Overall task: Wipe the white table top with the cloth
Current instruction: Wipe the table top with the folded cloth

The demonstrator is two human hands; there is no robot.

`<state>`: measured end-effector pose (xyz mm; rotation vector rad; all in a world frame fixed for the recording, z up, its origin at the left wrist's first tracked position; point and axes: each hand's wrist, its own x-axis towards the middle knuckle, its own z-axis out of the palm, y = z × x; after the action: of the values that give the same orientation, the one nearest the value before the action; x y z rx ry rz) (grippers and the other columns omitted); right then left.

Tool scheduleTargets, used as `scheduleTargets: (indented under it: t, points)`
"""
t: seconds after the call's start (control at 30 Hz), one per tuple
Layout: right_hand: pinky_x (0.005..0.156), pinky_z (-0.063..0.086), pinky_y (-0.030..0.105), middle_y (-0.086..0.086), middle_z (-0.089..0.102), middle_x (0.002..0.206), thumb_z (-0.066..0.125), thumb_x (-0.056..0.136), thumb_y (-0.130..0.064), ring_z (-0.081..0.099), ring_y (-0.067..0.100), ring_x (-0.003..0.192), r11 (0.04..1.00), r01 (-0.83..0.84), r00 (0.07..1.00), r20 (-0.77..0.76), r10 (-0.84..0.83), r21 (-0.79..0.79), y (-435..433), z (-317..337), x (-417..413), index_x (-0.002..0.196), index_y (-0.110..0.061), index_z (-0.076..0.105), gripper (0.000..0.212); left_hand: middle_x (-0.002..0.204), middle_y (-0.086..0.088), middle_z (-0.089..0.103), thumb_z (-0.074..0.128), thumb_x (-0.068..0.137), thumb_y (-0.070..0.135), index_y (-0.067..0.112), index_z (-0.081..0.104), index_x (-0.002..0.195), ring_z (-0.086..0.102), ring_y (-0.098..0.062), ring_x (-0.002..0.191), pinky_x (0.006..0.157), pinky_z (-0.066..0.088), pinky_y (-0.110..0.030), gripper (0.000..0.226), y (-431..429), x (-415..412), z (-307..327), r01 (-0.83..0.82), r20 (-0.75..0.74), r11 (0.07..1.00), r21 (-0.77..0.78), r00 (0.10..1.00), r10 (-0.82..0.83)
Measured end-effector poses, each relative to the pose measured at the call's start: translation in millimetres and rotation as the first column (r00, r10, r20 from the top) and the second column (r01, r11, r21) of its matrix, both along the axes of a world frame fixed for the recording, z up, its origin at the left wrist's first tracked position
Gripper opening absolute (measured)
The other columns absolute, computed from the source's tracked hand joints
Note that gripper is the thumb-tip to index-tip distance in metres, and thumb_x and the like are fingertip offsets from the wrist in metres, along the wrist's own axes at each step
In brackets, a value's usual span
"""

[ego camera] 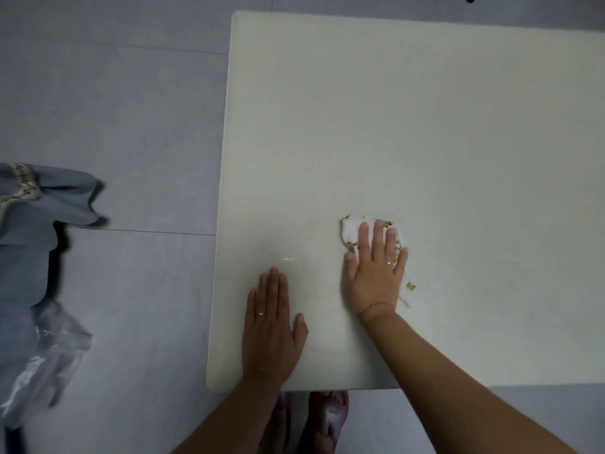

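Most of cloth (352,232) hidden under right hand (376,276).

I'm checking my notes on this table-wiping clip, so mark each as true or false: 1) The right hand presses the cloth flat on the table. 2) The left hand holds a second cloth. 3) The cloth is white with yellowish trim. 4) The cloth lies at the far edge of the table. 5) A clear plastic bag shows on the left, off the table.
1) True: the right hand lies flat on the cloth on the table.
2) False: the left hand rests flat and empty on the table.
3) True.
4) False: the cloth is in the near half of the table, just ahead of the person.
5) True: the plastic bag is at the left, over the floor.
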<state>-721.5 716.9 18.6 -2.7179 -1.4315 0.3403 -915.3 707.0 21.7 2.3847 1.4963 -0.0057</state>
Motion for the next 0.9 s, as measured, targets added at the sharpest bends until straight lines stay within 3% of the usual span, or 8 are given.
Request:
scheduleTargets:
  t: [0.13, 0.27, 0.33, 0.4, 0.47, 0.5, 0.7, 0.9]
  points:
    - [0.115, 0.003, 0.051, 0.010, 0.014, 0.158, 0.022, 0.096, -0.040, 0.003, 0.027, 0.146, 0.969, -0.247, 0.969, 0.020, 0.247, 0.007, -34.0, 3.7, -52.4, 0.150, -0.017, 0.020, 0.059, 0.156, -0.020, 0.025, 0.034, 0.092, 0.031, -0.004, 0.029, 0.147, 0.024, -0.032, 0.144, 0.118, 0.018, -0.045, 0.065, -3.1, 0.2, 0.8, -0.018, -0.011, 1.000, 0.011, 1.000, 0.018]
    - [0.116, 0.009, 0.049, 0.005, 0.018, 0.158, 0.028, 0.097, -0.040, 0.009, 0.025, 0.146, 0.835, -0.550, 0.835, 0.043, 0.549, 0.002, -67.0, 3.7, -21.5, 0.150, -0.020, 0.022, 0.057, 0.155, -0.020, 0.027, 0.034, 0.094, 0.026, -0.004, 0.030, 0.146, 0.024, -0.031, 0.145, 0.116, 0.021, -0.047, 0.060, -39.9, -1.8, 2.2, -0.010, 0.062, 0.999, 0.042, 0.998, 0.008]
    - [0.117, 0.006, 0.047, 0.003, 0.016, 0.158, 0.026, 0.097, -0.041, 0.008, 0.022, 0.147, 0.864, -0.502, 0.863, 0.055, 0.503, -0.020, -74.8, 2.2, -2.0, 0.150, -0.022, 0.021, 0.057, 0.156, -0.018, 0.026, 0.035, 0.094, 0.028, -0.003, 0.029, 0.147, 0.022, -0.030, 0.145, 0.115, 0.023, -0.048, 0.061, -57.3, -4.6, 0.8, 0.006, 0.063, 1.000, 0.020, 0.998, -0.008]
    - [0.117, 0.001, 0.046, 0.004, 0.015, 0.159, 0.024, 0.096, -0.039, 0.005, 0.021, 0.146, 0.965, -0.262, 0.965, 0.026, 0.262, -0.001, -81.5, 2.7, -5.5, 0.150, -0.022, 0.021, 0.057, 0.156, -0.018, 0.025, 0.034, 0.093, 0.029, -0.002, 0.028, 0.147, 0.021, -0.031, 0.146, 0.116, 0.022, -0.048, 0.063, -61.4, -6.9, -3.1, 0.001, 0.034, 1.000, 0.018, 0.999, -0.002]
    - [0.116, -0.001, 0.047, 0.006, 0.012, 0.159, 0.025, 0.096, -0.038, 0.003, 0.024, 0.146, 0.999, -0.036, 0.999, -0.018, 0.037, 0.022, -87.6, 5.0, -37.9, 0.151, -0.020, 0.020, 0.058, 0.156, -0.019, 0.024, 0.033, 0.092, 0.030, -0.002, 0.026, 0.148, 0.020, -0.031, 0.146, 0.117, 0.020, -0.047, 0.065, -60.3, -6.3, -5.8, -0.003, -0.006, 1.000, 0.020, 1.000, 0.003]
    - [0.116, 0.000, 0.049, 0.008, 0.012, 0.159, 0.025, 0.096, -0.038, 0.003, 0.026, 0.146, 1.000, -0.017, 0.999, -0.046, 0.018, 0.018, -92.0, 6.5, -58.4, 0.151, -0.019, 0.019, 0.059, 0.157, -0.019, 0.023, 0.032, 0.092, 0.031, -0.002, 0.025, 0.148, 0.019, -0.031, 0.146, 0.117, 0.019, -0.047, 0.065, -59.5, -5.7, -6.3, 0.000, -0.020, 1.000, 0.021, 1.000, 0.001]
    - [0.113, 0.010, 0.052, 0.012, 0.019, 0.157, 0.019, 0.099, -0.048, 0.010, 0.029, 0.146, 0.952, -0.305, 0.951, -0.050, 0.304, -0.015, -115.2, 10.7, -86.0, 0.149, -0.019, 0.026, 0.058, 0.156, -0.020, 0.022, 0.004, 0.102, 0.035, 0.000, 0.014, 0.149, 0.006, -0.027, 0.148, 0.118, 0.012, -0.046, 0.060, -60.3, -6.8, -9.5, 0.015, -0.021, 0.999, 0.031, 1.000, -0.014]
    - [0.114, 0.007, 0.050, 0.009, 0.017, 0.158, 0.006, 0.100, -0.041, 0.009, 0.029, 0.146, 0.969, -0.244, 0.966, -0.094, 0.240, -0.038, -105.4, 13.7, -100.8, 0.150, -0.020, 0.021, 0.056, 0.157, -0.020, 0.020, 0.012, 0.103, 0.035, 0.001, 0.016, 0.150, 0.016, -0.032, 0.146, 0.118, 0.011, -0.046, 0.058, -58.6, -12.1, -6.5, 0.062, 0.048, 0.998, 0.003, 0.997, -0.062]
